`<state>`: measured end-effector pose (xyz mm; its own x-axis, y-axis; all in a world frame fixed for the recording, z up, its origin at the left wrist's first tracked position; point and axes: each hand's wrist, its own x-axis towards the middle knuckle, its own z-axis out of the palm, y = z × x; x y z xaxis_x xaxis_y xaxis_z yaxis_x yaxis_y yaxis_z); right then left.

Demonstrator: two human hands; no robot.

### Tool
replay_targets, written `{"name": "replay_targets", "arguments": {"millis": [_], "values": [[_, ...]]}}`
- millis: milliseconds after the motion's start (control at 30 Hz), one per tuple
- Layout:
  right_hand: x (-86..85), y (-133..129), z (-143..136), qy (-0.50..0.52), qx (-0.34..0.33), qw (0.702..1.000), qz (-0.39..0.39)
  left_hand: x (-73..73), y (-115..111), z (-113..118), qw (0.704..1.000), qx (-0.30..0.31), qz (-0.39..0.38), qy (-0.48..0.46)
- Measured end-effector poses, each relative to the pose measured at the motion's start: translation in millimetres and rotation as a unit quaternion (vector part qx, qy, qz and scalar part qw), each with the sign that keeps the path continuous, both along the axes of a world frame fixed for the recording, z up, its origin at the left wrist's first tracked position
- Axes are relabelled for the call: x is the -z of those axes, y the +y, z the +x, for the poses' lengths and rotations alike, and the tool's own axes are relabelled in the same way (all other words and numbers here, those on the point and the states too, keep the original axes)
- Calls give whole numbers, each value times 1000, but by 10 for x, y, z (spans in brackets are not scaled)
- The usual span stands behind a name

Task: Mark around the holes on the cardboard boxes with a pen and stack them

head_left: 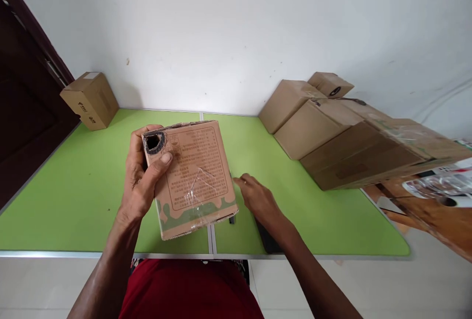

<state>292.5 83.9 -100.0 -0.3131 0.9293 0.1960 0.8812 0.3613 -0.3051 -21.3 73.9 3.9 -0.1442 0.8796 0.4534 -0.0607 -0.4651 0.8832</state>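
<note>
My left hand [145, 176] grips a worn cardboard box [199, 171] by its left side, thumb pressed on the printed front face and fingers behind. This face carries brown printing, a green wavy band and shiny clear tape. In its upper left corner is a ragged hole with a black-marked rim. My right hand [258, 198] is low over the table beside the box's right edge, its fingers curled together; what they hold, if anything, I cannot make out. A small dark piece [232, 219] shows just below the box, mostly hidden by it.
The green folding table [73, 186] has a metal seam down its middle. A black flat object [268, 238] lies partly under my right forearm. One carton [92, 100] stands at the back left. Several cartons [332, 132] crowd the right side, against the white wall.
</note>
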Motion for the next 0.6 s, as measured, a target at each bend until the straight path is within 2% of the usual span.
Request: {"name": "replay_targets", "arguments": {"millis": [100, 167, 267, 367, 467, 533, 600], "values": [[237, 79, 32, -83, -54, 995, -10, -14, -14, 26, 1000, 0, 2, 13], [306, 164, 27, -116, -85, 990, -3, -17, -37, 46, 1000, 4, -1, 25], [292, 309, 53, -133, -129, 982, 17, -6, -91, 67, 999, 17, -12, 40], [160, 441, 171, -111, -140, 983, 50, 19, -145, 75, 998, 16, -26, 59], [-83, 518, 377, -53, -68, 991, 103, 32, -186, 85, 996, 17, -38, 76], [-281, 507, 515, 8, 30, 988, 154, 32, -206, 96, 996, 17, -41, 83], [-462, 422, 604, 86, 122, 971, 187, 25, -222, 108, 995, 15, -41, 95]]}}
